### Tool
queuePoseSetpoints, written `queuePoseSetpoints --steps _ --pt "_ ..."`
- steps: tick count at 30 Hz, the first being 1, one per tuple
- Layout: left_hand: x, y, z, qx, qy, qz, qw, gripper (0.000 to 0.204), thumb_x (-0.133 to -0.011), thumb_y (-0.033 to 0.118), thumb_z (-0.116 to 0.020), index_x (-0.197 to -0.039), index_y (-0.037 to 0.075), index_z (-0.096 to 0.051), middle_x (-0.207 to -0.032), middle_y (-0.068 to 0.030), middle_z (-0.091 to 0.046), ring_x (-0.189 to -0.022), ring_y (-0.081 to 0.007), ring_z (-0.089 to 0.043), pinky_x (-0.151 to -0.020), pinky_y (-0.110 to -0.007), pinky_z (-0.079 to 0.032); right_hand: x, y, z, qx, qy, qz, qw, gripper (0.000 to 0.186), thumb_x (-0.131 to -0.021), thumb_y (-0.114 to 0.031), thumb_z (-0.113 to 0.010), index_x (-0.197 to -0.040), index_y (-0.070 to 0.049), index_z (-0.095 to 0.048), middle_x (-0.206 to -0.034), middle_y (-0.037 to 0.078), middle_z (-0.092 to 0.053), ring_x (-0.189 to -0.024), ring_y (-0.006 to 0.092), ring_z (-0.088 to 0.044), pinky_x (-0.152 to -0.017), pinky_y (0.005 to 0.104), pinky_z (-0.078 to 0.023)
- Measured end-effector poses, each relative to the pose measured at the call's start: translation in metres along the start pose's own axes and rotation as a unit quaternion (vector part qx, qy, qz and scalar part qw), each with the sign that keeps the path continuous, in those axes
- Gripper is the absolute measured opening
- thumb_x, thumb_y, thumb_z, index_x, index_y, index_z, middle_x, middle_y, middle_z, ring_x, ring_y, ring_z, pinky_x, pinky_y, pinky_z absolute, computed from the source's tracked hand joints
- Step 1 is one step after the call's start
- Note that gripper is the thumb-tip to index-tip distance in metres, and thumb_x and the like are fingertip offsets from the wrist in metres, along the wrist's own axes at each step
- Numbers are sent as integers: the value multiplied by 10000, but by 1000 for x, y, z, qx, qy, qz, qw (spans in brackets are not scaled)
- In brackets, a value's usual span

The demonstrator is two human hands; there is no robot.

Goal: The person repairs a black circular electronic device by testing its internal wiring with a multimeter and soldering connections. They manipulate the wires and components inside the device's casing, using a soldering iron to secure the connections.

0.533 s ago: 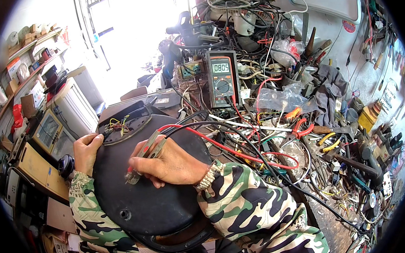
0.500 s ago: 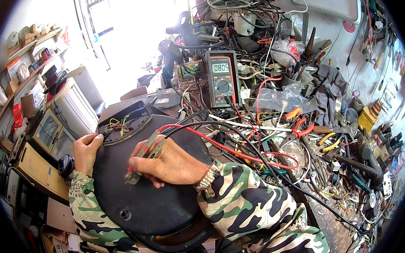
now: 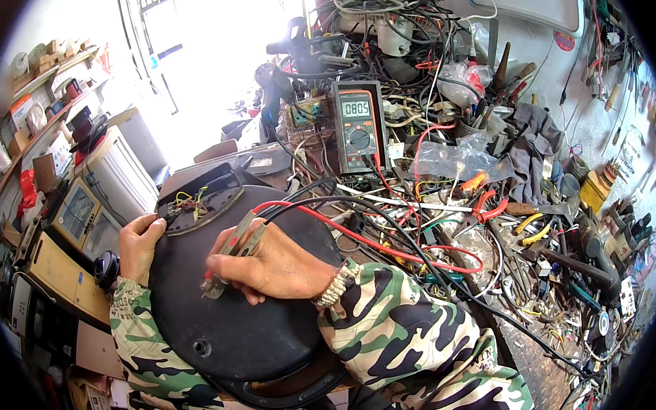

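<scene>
A large, dark, rounded appliance housing (image 3: 253,337) lies in front of me, its far end open on a curved recess with thin yellow and other wires (image 3: 189,204). Thumb and fingers of my left hand (image 3: 141,246) are closed on the housing's edge beside that recess. Over the middle of the housing, my right hand (image 3: 275,264) is closed around metal alligator clips (image 3: 233,242) on a red and a black test lead (image 3: 329,221). The clip jaws point down to the left and look apart from the wires. Beyond stands a multimeter (image 3: 359,132) with a lit display.
A heap of cables (image 3: 398,5) rises behind the multimeter. On the right, the cluttered bench carries red-handled pliers (image 3: 487,206), yellow-handled pliers (image 3: 534,230), a hammer (image 3: 583,266) and a grey cloth (image 3: 531,147). Cabinets (image 3: 119,169) and shelves (image 3: 52,120) line the left.
</scene>
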State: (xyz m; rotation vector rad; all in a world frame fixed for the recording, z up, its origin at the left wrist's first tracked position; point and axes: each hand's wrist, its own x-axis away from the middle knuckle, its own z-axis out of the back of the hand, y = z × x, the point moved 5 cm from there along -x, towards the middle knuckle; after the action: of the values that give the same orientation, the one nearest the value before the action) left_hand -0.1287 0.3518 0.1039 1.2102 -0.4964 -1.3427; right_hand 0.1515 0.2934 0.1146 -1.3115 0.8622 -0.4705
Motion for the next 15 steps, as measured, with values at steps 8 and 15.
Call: queuePoseSetpoints --steps 8,15 --pt "-2 0 1 -24 8 0 1000 382 -882 183 -774 -1107 -122 -731 -995 -88 -738 -848 -114 -656 -769 -244 -528 0 -1 0 -6 -1 2 1000 273 -1005 -205 -619 -906 42 -682 -606 29 -587 -472 100 -578 -445 248 -431" --pt "0 3 1 -23 10 -16 1000 333 -876 189 -780 -1007 -116 -755 -990 -80 -728 -860 -117 -649 -779 -246 -517 0 -2 0 -2 -3 4 1000 277 -1001 -203 -618 -894 45 -680 -599 31 -584 -472 102 -576 -446 253 -426"
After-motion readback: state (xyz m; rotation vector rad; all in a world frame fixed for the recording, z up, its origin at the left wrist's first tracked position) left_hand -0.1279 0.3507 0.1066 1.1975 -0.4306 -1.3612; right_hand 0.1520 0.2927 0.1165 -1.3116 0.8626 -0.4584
